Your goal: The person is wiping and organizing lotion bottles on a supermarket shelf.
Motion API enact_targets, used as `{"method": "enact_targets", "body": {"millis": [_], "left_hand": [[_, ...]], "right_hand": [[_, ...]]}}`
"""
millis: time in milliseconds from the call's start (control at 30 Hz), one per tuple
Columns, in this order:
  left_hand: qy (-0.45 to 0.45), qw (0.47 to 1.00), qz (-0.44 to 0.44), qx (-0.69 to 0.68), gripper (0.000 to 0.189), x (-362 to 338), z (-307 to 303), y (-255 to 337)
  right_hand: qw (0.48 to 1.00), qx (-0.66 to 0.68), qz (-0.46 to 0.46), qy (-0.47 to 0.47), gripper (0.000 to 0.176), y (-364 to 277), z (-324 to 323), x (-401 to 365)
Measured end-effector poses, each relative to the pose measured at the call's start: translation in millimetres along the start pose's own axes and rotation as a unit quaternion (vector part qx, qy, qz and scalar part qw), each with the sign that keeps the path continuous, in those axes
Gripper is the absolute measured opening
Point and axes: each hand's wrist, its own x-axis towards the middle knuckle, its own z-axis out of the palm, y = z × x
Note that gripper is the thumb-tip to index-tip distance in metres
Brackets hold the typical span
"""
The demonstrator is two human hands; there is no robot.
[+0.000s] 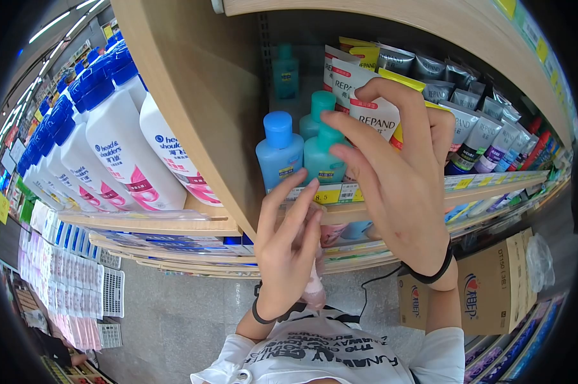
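The teal bottle point(325, 159) stands beside the thumb of the right hand point(405, 182), whose fingers are bent and parted; the blue bottle point(279, 155) is just beyond the fingers of the left hand point(282, 259); whether these grip the pink object point(314, 291) beneath, one cannot tell.

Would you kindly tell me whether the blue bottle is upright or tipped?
Upright: the blue bottle has its cap uppermost, above the label.

Teal bottle point(317, 157), capped, upright, just beside blue bottle point(279, 152), also capped
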Motion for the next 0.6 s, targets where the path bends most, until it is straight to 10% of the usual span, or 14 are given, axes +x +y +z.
{"method": "enact_targets", "body": {"millis": [600], "left_hand": [[-0.002,1.000,-0.015,-0.020,0.034,-1,0,7]], "right_hand": [[0.999,-0.032,0.012,0.013,0.030,6,-8,1]]}}
